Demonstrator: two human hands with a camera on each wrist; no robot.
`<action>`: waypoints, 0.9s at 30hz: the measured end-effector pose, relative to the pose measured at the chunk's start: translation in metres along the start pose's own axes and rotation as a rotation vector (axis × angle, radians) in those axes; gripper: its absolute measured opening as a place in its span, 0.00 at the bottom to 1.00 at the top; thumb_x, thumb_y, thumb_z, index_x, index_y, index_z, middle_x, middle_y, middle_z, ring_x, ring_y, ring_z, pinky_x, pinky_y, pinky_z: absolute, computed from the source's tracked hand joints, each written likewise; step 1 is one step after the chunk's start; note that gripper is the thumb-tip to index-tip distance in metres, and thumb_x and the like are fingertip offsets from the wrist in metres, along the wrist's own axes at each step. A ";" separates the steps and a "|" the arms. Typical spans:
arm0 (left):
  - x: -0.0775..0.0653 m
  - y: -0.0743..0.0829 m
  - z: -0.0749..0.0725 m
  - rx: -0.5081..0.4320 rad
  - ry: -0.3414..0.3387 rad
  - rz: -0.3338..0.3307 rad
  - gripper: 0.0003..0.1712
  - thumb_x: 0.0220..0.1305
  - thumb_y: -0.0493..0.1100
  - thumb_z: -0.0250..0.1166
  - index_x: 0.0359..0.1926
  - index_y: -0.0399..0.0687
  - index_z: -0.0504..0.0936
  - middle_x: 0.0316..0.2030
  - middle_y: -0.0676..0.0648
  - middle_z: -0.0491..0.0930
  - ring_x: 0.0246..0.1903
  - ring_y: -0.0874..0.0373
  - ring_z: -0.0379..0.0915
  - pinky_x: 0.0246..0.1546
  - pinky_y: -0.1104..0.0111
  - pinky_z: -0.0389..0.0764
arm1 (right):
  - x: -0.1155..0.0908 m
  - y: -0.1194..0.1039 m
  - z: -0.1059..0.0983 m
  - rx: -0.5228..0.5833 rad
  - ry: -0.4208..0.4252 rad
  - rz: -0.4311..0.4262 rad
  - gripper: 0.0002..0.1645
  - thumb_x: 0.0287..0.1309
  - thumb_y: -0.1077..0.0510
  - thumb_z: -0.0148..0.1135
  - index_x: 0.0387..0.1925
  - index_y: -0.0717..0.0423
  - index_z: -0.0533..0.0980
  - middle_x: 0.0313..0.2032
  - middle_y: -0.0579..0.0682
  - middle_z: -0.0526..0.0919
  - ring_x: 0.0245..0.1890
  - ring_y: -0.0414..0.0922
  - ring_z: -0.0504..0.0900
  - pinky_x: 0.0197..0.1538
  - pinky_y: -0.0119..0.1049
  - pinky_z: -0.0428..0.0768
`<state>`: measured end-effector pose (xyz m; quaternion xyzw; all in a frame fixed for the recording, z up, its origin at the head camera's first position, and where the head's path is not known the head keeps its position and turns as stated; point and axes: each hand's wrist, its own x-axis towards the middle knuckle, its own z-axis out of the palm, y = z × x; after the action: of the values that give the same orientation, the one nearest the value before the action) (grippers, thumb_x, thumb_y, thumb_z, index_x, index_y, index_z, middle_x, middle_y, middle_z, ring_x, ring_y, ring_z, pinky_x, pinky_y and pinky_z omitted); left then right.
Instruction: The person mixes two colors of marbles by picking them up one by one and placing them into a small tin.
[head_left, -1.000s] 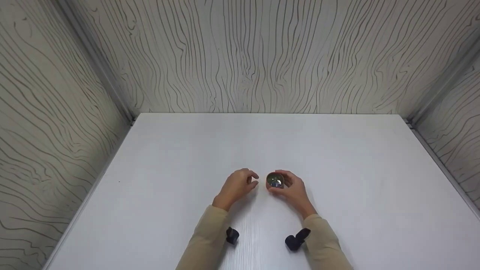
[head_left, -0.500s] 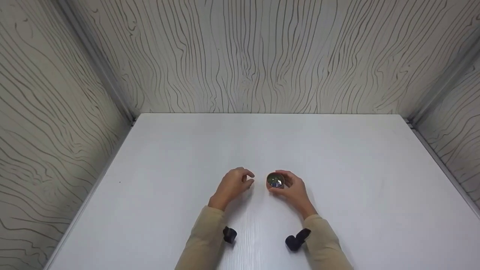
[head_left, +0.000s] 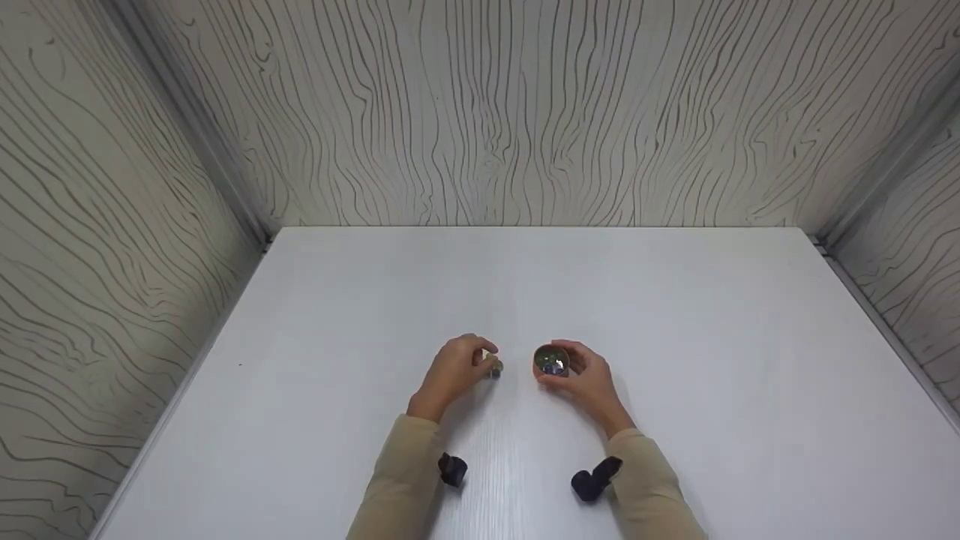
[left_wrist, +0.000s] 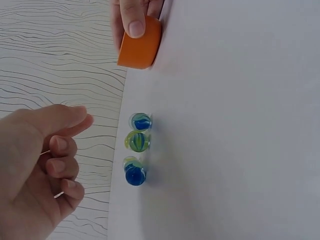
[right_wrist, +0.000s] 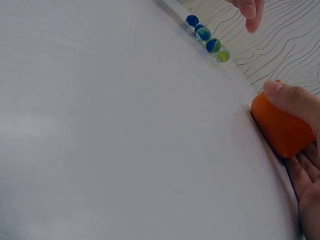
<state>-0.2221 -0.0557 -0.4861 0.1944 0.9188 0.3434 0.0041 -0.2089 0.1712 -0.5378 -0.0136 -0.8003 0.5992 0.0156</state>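
Several clear glass marbles with blue, green and yellow swirls stand in a short row on the white table. In the left wrist view a blue marble [left_wrist: 140,122] lies nearest the cup, then a yellow-green marble [left_wrist: 137,141], with a dark blue marble [left_wrist: 135,175] at the other end. My left hand [head_left: 450,373] hovers beside and over the row, thumb and forefinger stretched out, the other fingers loosely bent, holding nothing. My right hand [head_left: 592,382] grips a small orange cup [right_wrist: 282,125] between thumb and fingers, its mouth upward; shiny glass shows inside it.
The white tabletop [head_left: 360,300] runs back to a wood-grain patterned wall [head_left: 495,112]. Further panels rise on the left and right. A black wrist camera [head_left: 452,470] sits at my left sleeve, another black camera [head_left: 592,480] at the right.
My left hand has drifted left, away from the cup, and marbles now show under its fingertips in the head view. The right hand and cup have stayed in place.
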 end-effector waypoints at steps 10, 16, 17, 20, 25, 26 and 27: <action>-0.003 -0.007 -0.003 -0.002 0.011 -0.057 0.08 0.63 0.40 0.63 0.41 0.42 0.85 0.30 0.49 0.78 0.29 0.63 0.65 0.32 0.74 0.69 | 0.000 0.000 -0.002 -0.005 -0.019 0.002 0.37 0.42 0.63 0.76 0.57 0.62 0.74 0.59 0.62 0.77 0.65 0.58 0.73 0.67 0.46 0.69; -0.005 -0.011 -0.005 0.012 0.031 -0.052 0.08 0.63 0.39 0.64 0.41 0.42 0.85 0.26 0.51 0.70 0.28 0.62 0.62 0.30 0.74 0.65 | 0.000 0.002 -0.003 -0.004 -0.020 0.005 0.37 0.41 0.63 0.76 0.57 0.62 0.73 0.59 0.63 0.76 0.64 0.59 0.73 0.67 0.48 0.69; -0.005 -0.012 -0.006 0.009 0.031 -0.056 0.08 0.63 0.40 0.63 0.41 0.42 0.85 0.26 0.51 0.70 0.28 0.62 0.62 0.30 0.74 0.65 | 0.001 0.002 -0.003 -0.003 -0.019 0.010 0.37 0.41 0.63 0.76 0.57 0.62 0.73 0.59 0.63 0.77 0.64 0.59 0.73 0.67 0.48 0.69; -0.006 -0.013 -0.007 0.000 0.028 -0.082 0.08 0.63 0.41 0.63 0.40 0.42 0.85 0.26 0.52 0.70 0.28 0.62 0.62 0.30 0.74 0.64 | 0.001 0.003 -0.003 -0.010 -0.017 0.014 0.37 0.40 0.63 0.77 0.57 0.61 0.74 0.59 0.61 0.77 0.64 0.58 0.73 0.67 0.47 0.70; -0.008 -0.016 -0.006 0.000 0.038 -0.077 0.08 0.64 0.41 0.63 0.39 0.43 0.86 0.23 0.54 0.65 0.26 0.63 0.59 0.28 0.75 0.62 | 0.000 0.004 -0.003 0.007 -0.015 0.008 0.37 0.40 0.62 0.77 0.56 0.60 0.74 0.59 0.59 0.78 0.65 0.55 0.74 0.68 0.44 0.69; -0.009 -0.017 -0.006 -0.003 0.040 -0.076 0.08 0.64 0.41 0.63 0.39 0.43 0.86 0.23 0.54 0.64 0.25 0.63 0.59 0.28 0.75 0.61 | 0.000 0.003 -0.003 0.009 -0.015 0.002 0.37 0.40 0.62 0.77 0.56 0.60 0.74 0.59 0.60 0.78 0.65 0.55 0.74 0.68 0.45 0.69; -0.009 -0.017 -0.006 -0.004 0.043 -0.077 0.08 0.64 0.42 0.63 0.39 0.43 0.86 0.23 0.54 0.63 0.25 0.63 0.58 0.27 0.75 0.61 | 0.000 0.004 -0.003 0.013 -0.015 -0.001 0.37 0.40 0.62 0.77 0.56 0.60 0.74 0.59 0.60 0.78 0.65 0.55 0.74 0.68 0.45 0.69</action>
<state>-0.2206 -0.0748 -0.4933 0.1516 0.9249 0.3486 -0.0019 -0.2086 0.1749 -0.5404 -0.0084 -0.7964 0.6047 0.0100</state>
